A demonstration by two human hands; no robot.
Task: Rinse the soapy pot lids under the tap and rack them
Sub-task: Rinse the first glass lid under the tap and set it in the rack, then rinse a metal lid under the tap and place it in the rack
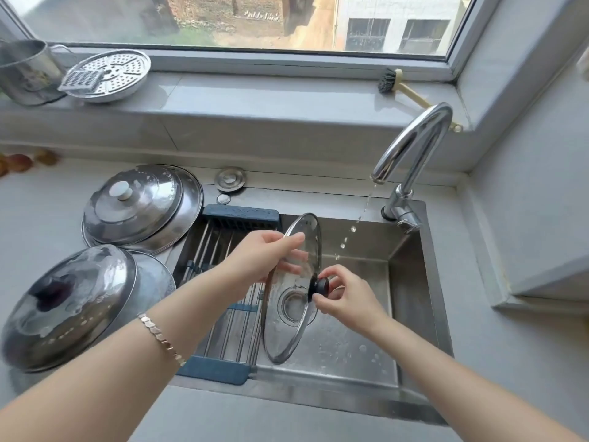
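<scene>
Glass lid is held on edge over the sink, knob side facing right, lower rim hanging just above the basin floor. It touches neither the basin nor the rack.

Right hand: fingertips pinched around the black knob.

Left hand: at the lid's upper rim, one finger laid over the near face. The others show through the wet glass on the far side. It looks like a light pinch on the rim, though the glass blurs those fingers.

Tap gives only a thin, broken trickle. The drops fall to the right of the lid, near its top edge but not on it.

Rack, steel rods with blue end bars, spans the left part of the sink and holds nothing that I can see. Two steel lids wait on the counter to the left, both wet.

Step in hand, as I judge it, is rinsing this lid.

- To do it well, shift the lid right so the water lands high on the glass and sheets downward.
- Turn it by the knob so the whole rim passes under.
- Flip it to do the inner face as well.
- More flow would help.
- Wet glass is slick, so keep the knob pinch firm.
</scene>
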